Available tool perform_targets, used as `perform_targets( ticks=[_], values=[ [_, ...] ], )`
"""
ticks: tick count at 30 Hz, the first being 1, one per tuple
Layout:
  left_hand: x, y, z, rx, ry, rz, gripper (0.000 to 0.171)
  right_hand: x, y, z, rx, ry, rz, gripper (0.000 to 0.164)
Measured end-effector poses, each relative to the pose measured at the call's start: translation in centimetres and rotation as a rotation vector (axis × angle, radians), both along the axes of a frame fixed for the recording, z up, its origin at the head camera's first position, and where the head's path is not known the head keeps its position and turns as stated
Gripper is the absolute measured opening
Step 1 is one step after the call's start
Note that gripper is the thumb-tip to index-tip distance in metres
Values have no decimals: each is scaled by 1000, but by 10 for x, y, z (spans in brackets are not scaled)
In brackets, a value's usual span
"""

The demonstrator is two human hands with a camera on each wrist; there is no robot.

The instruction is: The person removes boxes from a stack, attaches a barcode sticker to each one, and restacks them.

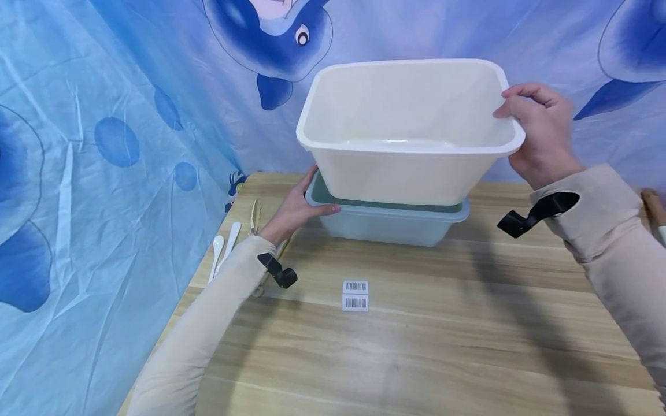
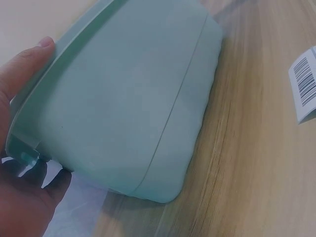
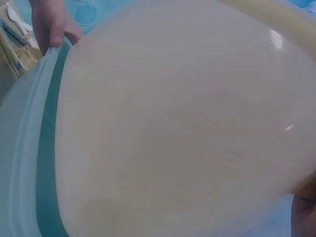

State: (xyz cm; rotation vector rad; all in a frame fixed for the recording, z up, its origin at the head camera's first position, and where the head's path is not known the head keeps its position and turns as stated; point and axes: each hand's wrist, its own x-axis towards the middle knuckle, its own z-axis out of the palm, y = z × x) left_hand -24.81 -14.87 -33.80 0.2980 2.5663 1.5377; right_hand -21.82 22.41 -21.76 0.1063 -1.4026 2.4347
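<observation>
My right hand (image 1: 543, 130) grips the right rim of a white plastic bin (image 1: 400, 176), its thumb over the edge. This bin is raised and tilted, with its hollow facing me. Just below, a pale green plastic bin (image 1: 385, 225) rests on the table, and the white bin's base overlaps its opening. At the green bin's left end, my left hand (image 1: 293, 212) holds the rim, thumb on the front side. In the left wrist view, fingers curl under the rim of the green bin (image 2: 123, 94). The white bin (image 3: 173, 128) fills most of the right wrist view.
Two barcode labels (image 1: 355, 303) lie on the wooden table (image 1: 416, 352) before the bins. To the left are a white spoon (image 1: 217, 247), another white utensil (image 1: 232, 237) and tongs (image 1: 255, 215). A brown object (image 1: 652, 208) sits at the right edge. A blue printed curtain (image 1: 156, 242) hangs behind and left.
</observation>
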Motion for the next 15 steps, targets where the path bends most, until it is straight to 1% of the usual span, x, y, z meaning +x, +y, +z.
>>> perform_targets(
  ticks=[6, 11, 15],
  values=[
    [-1, 1, -2, 52, 1, -20, 108, 4, 12, 5, -57, -8, -24, 18],
    [3, 1, -4, 19, -1, -4, 110, 10, 31, 5, -108, -1, 9, 18],
    [4, 0, -3, -8, -9, 8, 110, 16, 48, 4, -113, 20, 3, 19]
  ],
)
